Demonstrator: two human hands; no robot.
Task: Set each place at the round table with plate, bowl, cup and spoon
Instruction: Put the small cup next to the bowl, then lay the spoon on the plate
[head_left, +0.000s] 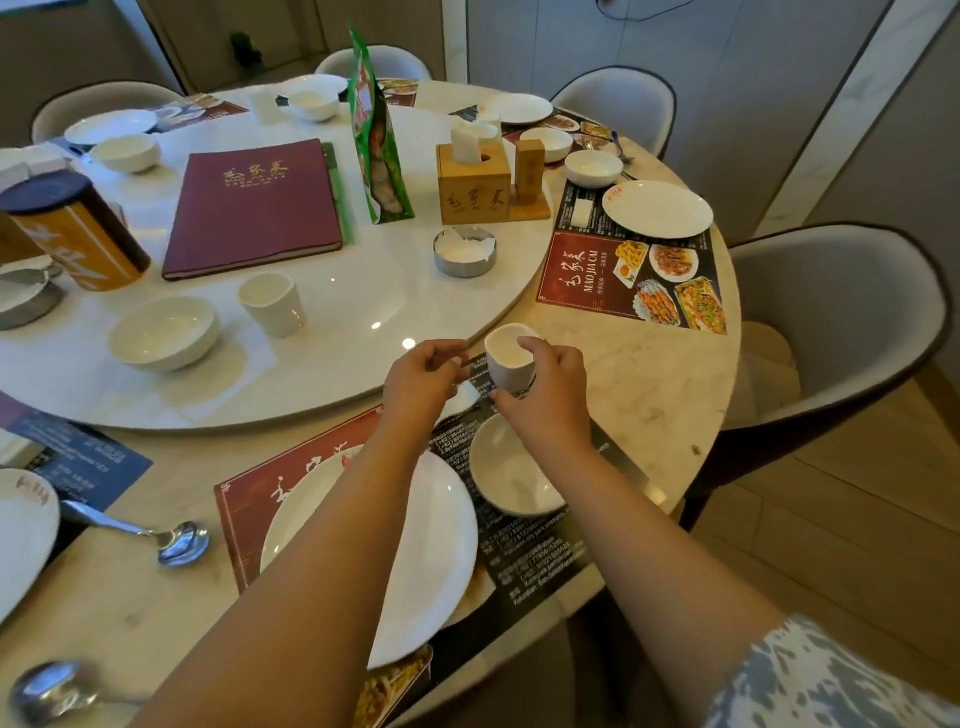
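Observation:
My right hand (545, 395) grips a white cup (506, 358) from above and behind, holding it over the far end of the near placemat (545, 561). Just left of it, my left hand (423, 382) has its fingers closed; a thin handle seems to stick out from them, but what it holds is not clear. On the placemat lie a white plate (426, 551), crossed by my left forearm, and a white bowl (511, 478) under my right wrist. A spare bowl (163, 332) and cup (272, 304) stand on the turntable (332, 358).
The turntable carries a maroon menu (254, 205), an orange canister (78, 231), a green snack bag (376, 130), a wooden tissue box (472, 184) and a metal ashtray (465, 250). Two spoons (171, 540) lie at left. Other places hold plates and bowls. A grey chair (841, 332) stands at right.

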